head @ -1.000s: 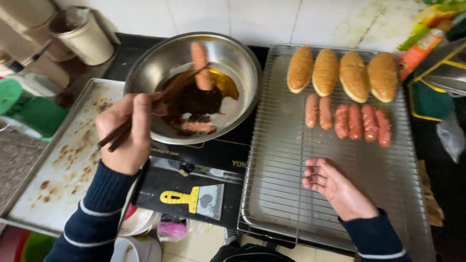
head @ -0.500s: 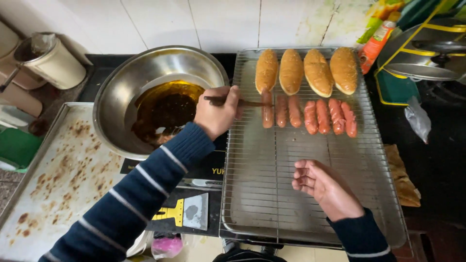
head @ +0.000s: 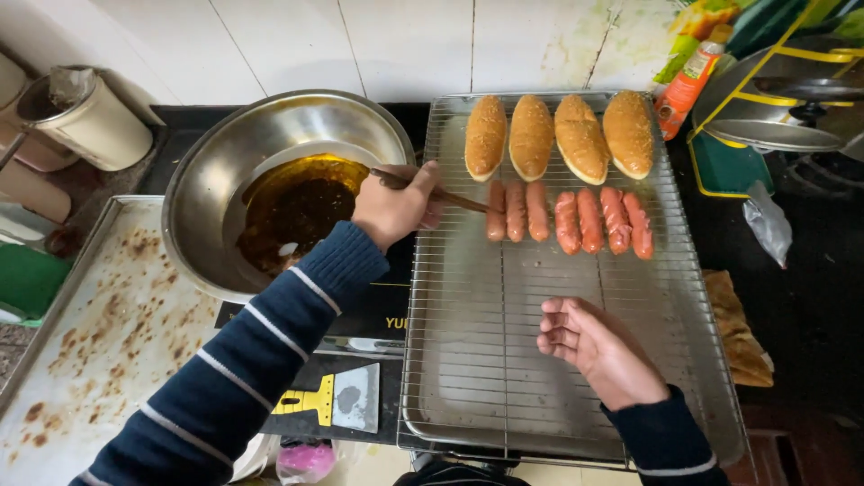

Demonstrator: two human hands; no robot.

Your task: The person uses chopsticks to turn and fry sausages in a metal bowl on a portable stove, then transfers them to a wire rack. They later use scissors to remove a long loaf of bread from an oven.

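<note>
Chopsticks (head: pixel 450 195), clamped in the left hand (head: pixel 396 209), touch a greasy sausage (head: pixel 496 211) that may slip, while the right hand (head: pixel 598 346) rests loosely curled, empty, on the rack (head: pixel 468 360).

Light was even and fairly bright, falling from above, with soft shadows only. The steel bowl (head: pixel 288 189) showed glare on its rim, and the wire rack (head: pixel 504 360) glinted faintly. Focus was sharp in the middle; edges bowed outward, and the right side lay dim.
</note>
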